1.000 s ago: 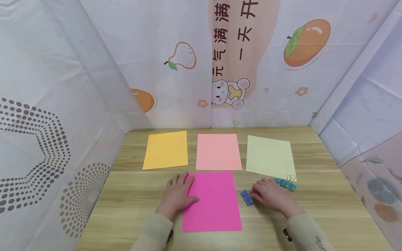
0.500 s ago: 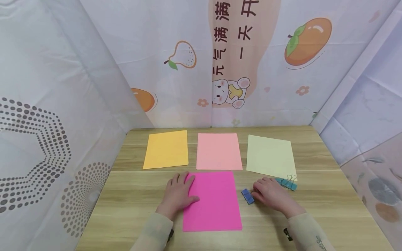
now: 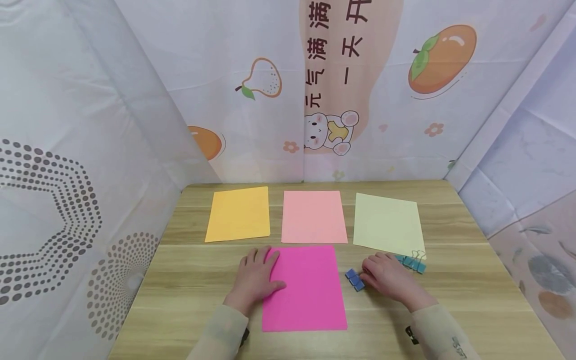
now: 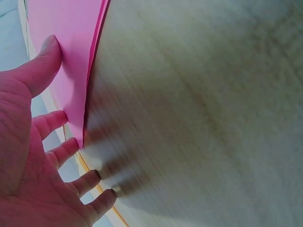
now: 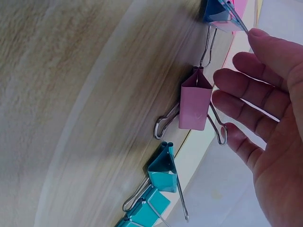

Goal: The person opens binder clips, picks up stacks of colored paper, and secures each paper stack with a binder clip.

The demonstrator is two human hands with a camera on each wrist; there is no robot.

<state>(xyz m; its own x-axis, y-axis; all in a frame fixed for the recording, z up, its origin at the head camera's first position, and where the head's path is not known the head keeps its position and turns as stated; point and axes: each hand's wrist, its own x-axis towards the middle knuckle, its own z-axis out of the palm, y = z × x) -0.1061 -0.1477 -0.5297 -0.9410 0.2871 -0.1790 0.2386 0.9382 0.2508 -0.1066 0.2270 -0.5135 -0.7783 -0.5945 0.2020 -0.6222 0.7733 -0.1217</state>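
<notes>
My left hand (image 3: 255,277) rests spread across the left edge of a magenta sheet of paper (image 3: 308,292); in the left wrist view its thumb and forefinger lie over the paper (image 4: 71,61). The other fingers reach past the corner onto the wood. My right hand (image 3: 387,277), fingers bent, holds a blue binder clip (image 3: 354,280) by its wire handle, right of the paper. In the right wrist view the thumb tip meets that clip's (image 5: 221,13) handle. A pink binder clip (image 5: 195,106) stands beside the fingers, mostly hidden from above, with teal clips (image 5: 163,175) beyond.
Yellow (image 3: 238,215), pink (image 3: 313,217) and pale green (image 3: 388,222) sheets lie in a row at the back of the wooden table (image 3: 189,290). Teal binder clips (image 3: 414,263) sit at the green sheet's near corner. Printed curtains (image 3: 270,130) hang round the back and sides.
The blue binder clip has turned and shifted slightly in the right hand's fingers. The left hand and the magenta paper have stayed put.
</notes>
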